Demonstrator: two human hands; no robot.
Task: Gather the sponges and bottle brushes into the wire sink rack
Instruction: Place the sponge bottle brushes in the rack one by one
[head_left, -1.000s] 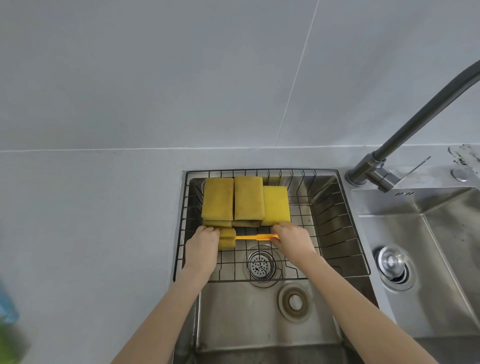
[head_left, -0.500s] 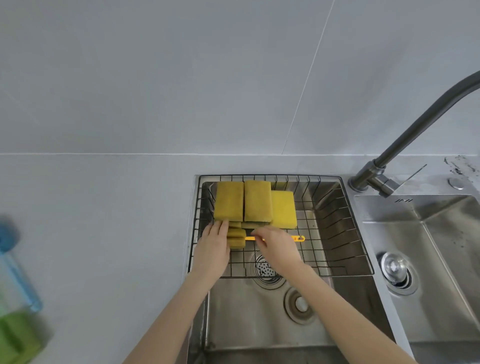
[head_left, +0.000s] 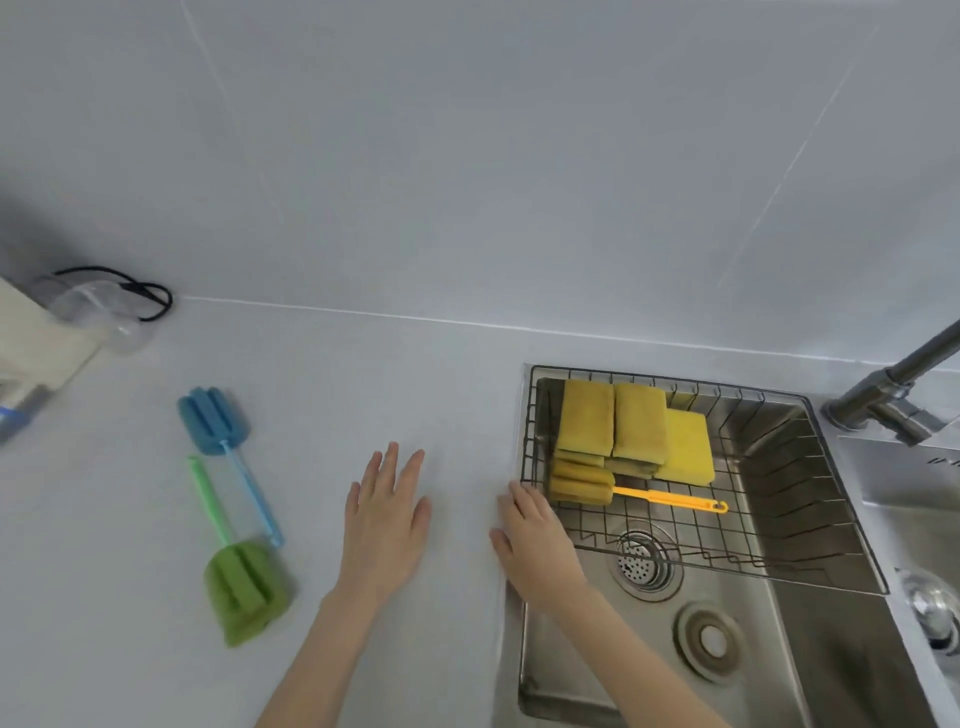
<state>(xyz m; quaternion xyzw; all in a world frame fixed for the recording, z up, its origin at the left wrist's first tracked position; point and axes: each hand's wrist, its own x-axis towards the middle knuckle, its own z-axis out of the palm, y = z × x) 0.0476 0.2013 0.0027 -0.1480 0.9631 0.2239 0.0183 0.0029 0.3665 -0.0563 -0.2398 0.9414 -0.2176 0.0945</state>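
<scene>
The wire sink rack (head_left: 779, 564) sits across the back of the sink. Inside it lie several yellow sponges (head_left: 631, 428) and a yellow bottle brush (head_left: 582, 483) with an orange handle. On the counter to the left lie a blue bottle brush (head_left: 213, 421) and a green bottle brush (head_left: 244, 590), side by side with heads at opposite ends. My left hand (head_left: 387, 519) hovers flat and empty over the counter between the brushes and the sink. My right hand (head_left: 535, 540) is empty at the rack's left edge, fingers spread.
A steel sink (head_left: 623, 670) with a strainer drain (head_left: 641, 564) lies below the rack. A grey faucet (head_left: 893, 395) stands at the right. A clear plastic container with a black cord (head_left: 104, 301) and a white appliance (head_left: 31, 353) sit at the far left.
Both hands let go of the yellow brush and drew out of the rack toward the left. The view swung left, showing the blue and green brushes on the counter.
</scene>
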